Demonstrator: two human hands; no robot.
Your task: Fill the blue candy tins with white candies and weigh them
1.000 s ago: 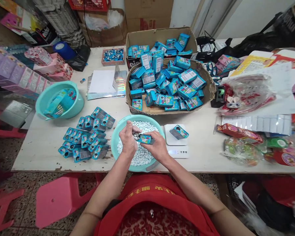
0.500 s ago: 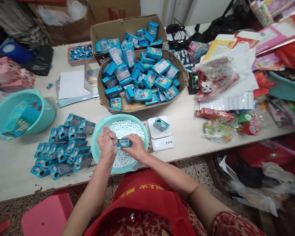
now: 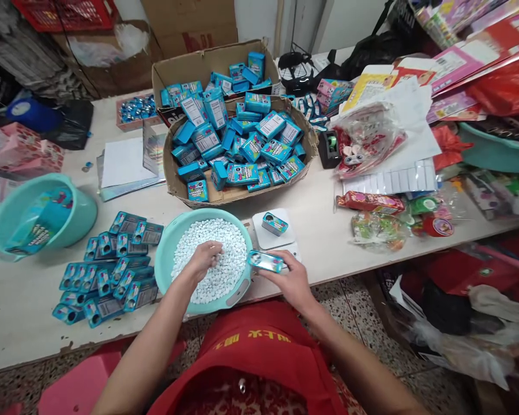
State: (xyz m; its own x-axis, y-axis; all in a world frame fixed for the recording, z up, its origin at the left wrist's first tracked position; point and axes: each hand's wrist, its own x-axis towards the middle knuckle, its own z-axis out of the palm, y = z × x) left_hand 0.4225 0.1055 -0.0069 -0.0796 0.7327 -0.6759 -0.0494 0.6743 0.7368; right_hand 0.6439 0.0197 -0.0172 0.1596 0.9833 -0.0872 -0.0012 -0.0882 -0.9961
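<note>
My left hand (image 3: pixel 204 258) reaches into a teal basin (image 3: pixel 166 253) full of small white candies (image 3: pixel 225 242), its fingers curled down among them. My right hand (image 3: pixel 290 278) grips a small blue candy box (image 3: pixel 266 261) at the basin's right rim. Just beyond it a second small blue box (image 3: pixel 274 223) lies on a white scale (image 3: pixel 281 239). A pile of several blue boxes (image 3: pixel 108 268) lies on the table left of the basin.
A cardboard tray (image 3: pixel 178 193) heaped with blue boxes sits behind the basin, another carton (image 3: pixel 190 60) behind that. A second teal basin (image 3: pixel 75 216) holds blue packs at left. Bags, sweets and papers (image 3: pixel 380 138) crowd the right. Pink stools (image 3: pixel 78 386) stand below.
My left hand let go of the box and dropped into the candies. My right hand carried the box right, to the basin's rim. The view swung slightly.
</note>
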